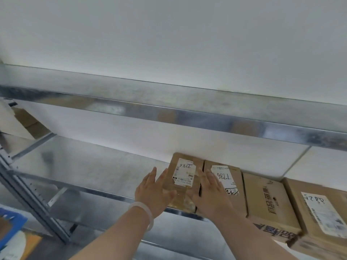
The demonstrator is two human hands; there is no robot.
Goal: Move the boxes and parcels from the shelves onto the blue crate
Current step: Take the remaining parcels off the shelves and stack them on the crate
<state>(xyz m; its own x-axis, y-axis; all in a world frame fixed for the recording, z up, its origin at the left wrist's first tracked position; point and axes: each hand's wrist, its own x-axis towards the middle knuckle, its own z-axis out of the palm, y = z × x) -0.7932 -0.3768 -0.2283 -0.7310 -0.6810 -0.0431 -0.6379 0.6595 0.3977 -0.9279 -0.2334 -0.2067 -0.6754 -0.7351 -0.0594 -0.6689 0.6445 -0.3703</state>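
Both hands, fingers straight and apart, flank the leftmost cardboard box on the metal shelf.

The cardboard box (pixel 198 166) is brown and flat, and its white label (pixel 185 172) is handwritten "7786". It lies on the metal shelf (pixel 93 166) with its long axis front to back. The left hand (pixel 154 192) is at its left edge and the right hand (pixel 210 190) at its right; contact cannot be told. A second box (pixel 239 194) abuts it on the right, then a third box (pixel 270 199) and a fourth box (pixel 319 209). The upper shelf beam (pixel 169 109) crosses overhead.

Left hand (pixel 154 193) and right hand (pixel 211 193), fingers straight, flank a box (pixel 185 196) on the shelf (pixel 84 166)
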